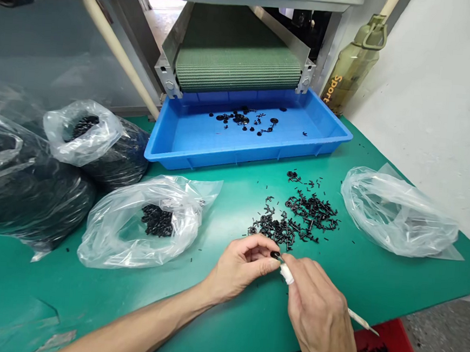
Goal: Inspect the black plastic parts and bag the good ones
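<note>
Near the table's front, my left hand (pixel 244 263) pinches a small round black plastic part (pixel 275 254) between thumb and fingertips. A slim hand tool is gripped in my right hand (pixel 318 307), its white-wrapped section (pixel 287 274) showing by the thumb and its pale rear end (pixel 364 322) sticking out behind the palm. The tool's thin tip meets or nearly meets the part; its exact shape is too small to tell. Just beyond my hands lies a loose pile of small black plastic pieces (pixel 311 214).
A blue tray (pixel 228 156) with scattered black parts sits below a green conveyor belt (pixel 238 57). Clear plastic bags (pixel 108 236) stand left, a crumpled bag (pixel 398 216) and bottle (pixel 353 66) right. A red bin (pixel 398 346) is below the table's right edge.
</note>
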`<state>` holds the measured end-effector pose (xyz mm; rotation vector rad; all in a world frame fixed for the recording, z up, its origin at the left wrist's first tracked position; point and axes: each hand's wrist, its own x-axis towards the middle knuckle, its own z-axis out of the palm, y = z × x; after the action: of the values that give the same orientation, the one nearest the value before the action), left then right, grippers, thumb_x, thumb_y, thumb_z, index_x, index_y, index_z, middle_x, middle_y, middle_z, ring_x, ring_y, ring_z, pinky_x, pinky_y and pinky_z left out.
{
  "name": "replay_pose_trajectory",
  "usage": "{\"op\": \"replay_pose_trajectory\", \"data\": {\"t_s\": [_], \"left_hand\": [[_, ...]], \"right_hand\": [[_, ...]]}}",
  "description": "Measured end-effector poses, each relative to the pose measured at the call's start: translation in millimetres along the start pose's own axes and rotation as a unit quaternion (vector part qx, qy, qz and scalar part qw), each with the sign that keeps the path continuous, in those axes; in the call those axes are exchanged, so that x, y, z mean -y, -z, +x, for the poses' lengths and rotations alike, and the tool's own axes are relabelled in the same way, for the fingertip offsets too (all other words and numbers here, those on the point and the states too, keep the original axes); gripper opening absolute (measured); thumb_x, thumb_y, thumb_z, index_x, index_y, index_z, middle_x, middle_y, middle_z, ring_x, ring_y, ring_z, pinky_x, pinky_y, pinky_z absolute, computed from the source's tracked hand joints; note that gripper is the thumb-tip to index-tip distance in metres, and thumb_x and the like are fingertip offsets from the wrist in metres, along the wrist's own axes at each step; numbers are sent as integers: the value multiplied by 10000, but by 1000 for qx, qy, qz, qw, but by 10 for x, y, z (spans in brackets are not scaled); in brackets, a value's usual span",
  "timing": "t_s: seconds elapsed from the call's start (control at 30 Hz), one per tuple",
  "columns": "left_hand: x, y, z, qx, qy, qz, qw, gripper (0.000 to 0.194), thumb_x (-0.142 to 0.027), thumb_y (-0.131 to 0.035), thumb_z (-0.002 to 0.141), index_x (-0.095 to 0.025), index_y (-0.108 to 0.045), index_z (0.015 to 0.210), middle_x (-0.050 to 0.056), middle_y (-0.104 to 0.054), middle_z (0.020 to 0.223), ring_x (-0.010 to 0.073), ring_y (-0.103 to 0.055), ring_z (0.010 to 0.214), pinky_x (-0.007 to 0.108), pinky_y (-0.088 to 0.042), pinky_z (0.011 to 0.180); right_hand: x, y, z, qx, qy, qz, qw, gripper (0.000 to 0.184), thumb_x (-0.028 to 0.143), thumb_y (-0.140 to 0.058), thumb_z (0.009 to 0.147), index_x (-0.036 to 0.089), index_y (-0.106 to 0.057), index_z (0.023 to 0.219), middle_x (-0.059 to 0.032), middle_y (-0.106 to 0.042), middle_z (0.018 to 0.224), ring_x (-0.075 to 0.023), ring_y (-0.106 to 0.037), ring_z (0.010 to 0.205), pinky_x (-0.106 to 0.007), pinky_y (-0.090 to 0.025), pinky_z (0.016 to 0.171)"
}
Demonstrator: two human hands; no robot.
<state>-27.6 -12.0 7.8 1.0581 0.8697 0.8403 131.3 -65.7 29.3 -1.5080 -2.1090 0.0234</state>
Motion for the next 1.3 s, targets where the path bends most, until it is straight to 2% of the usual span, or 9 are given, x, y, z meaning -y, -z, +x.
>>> {"op": "replay_pose_trajectory", "data": {"t_s": [0.4, 0.57, 0.8, 1.1, 1.2, 1.3], "left_hand": [[-5, -18, -5, 3, -42, 19, 999, 155, -246, -720, 767, -174, -703, 904, 32, -577, 866, 110, -503, 721, 231, -415, 634], [-12, -25, -5, 7, -63, 48, 997, 135, -213, -697, 782, -173, -703, 911, 38, -583, 906, 96, -509, 700, 224, -429, 622], [-38, -58, -17, -6, -79, 110, 991, 125, -209, -665, 792, -161, -702, 901, 58, -602, 888, 119, -530, 713, 243, -450, 633], [-29, -41, -10, -1, -96, 122, 988, 119, -193, -649, 808, -158, -699, 910, 61, -608, 902, 125, -538, 727, 246, -441, 638], [-31, -42, -2, -6, -101, 126, 987, 101, -175, -642, 796, -154, -691, 882, 59, -607, 882, 127, -536, 721, 244, -431, 627], [-41, -50, 2, -15, -91, 128, 987, 116, -181, -632, 785, -155, -686, 885, 56, -609, 879, 126, -535, 714, 245, -431, 628]], "right_hand": [[174, -53, -101, -22, -43, -32, 998, 322, 142, -307, 963, 117, -556, 1165, -62, -577, 737, -181, -570, 663, -290, -437, 585], [184, -41, -116, -17, -58, -24, 998, 336, 149, -308, 960, 130, -564, 1176, -56, -582, 728, -174, -583, 634, -278, -442, 561], [160, -61, -170, -14, -67, -6, 998, 359, 151, -279, 963, 139, -566, 1178, -66, -606, 766, -167, -598, 639, -269, -447, 547], [141, -166, -135, -36, -67, -27, 997, 314, 122, -337, 935, 119, -597, 1110, -63, -608, 734, -185, -593, 674, -286, -434, 598], [105, -162, -107, -17, -98, 46, 994, 327, 99, -334, 893, 140, -611, 1062, -53, -631, 752, -166, -605, 658, -262, -433, 587], [15, -109, -37, 69, -157, 188, 967, 280, 136, -349, 873, 186, -623, 898, 16, -580, 620, -121, -535, 508, -223, -384, 489]]}}
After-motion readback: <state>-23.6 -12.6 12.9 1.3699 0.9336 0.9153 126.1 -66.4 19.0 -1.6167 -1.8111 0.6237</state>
